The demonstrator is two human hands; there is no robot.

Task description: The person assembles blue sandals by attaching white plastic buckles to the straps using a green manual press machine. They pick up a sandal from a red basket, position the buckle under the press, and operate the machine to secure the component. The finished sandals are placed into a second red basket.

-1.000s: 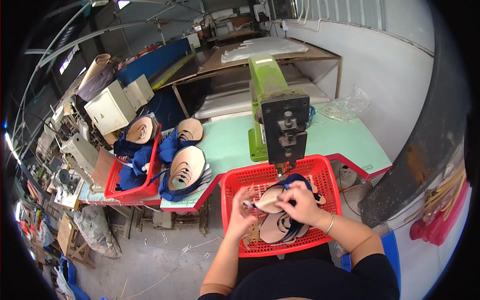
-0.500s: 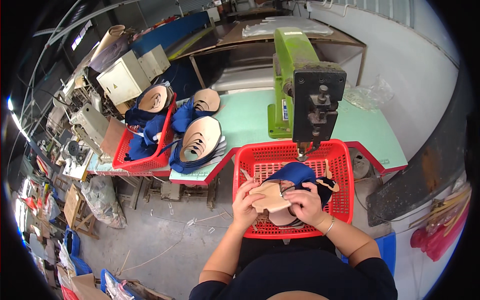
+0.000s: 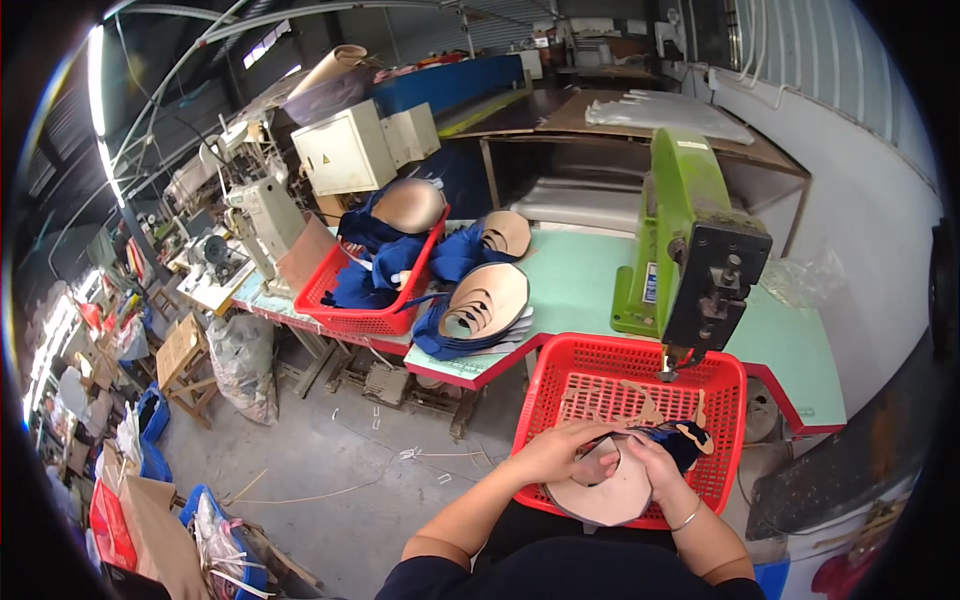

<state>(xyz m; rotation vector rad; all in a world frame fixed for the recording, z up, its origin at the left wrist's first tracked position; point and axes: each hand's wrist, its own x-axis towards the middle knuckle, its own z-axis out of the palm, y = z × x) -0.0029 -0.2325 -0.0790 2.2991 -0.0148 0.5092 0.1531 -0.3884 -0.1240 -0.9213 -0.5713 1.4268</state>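
A rounded beige piece (image 3: 600, 503) with an opening and dark blue fabric at its far edge is between my two hands, over the near side of a red plastic basket (image 3: 540, 390). It resembles the shoe-upper-like pieces on the bench, but I cannot tell its exact kind. My left hand (image 3: 560, 453) grips its left side, with fingertips showing through the opening. On the other side my right hand (image 3: 652, 468) is closed round the edge, thumb on the beige face. Beige scraps (image 3: 650, 405) lie in the basket, below the head of a green press-like machine (image 3: 690, 190).
On the light green bench (image 3: 580, 265) sit stacked beige-and-blue pieces (image 3: 488, 305). Another red basket (image 3: 350, 318) to the left holds more blue pieces. A stuffed clear sack (image 3: 243, 370) stands on the floor. A white wall (image 3: 850, 180) rises at the right.
The ragged beige scrap has left my fingers. The rounded piece now lies beige face up in both hands, nearer my body. My view has swung left, shifting the scene rightward.
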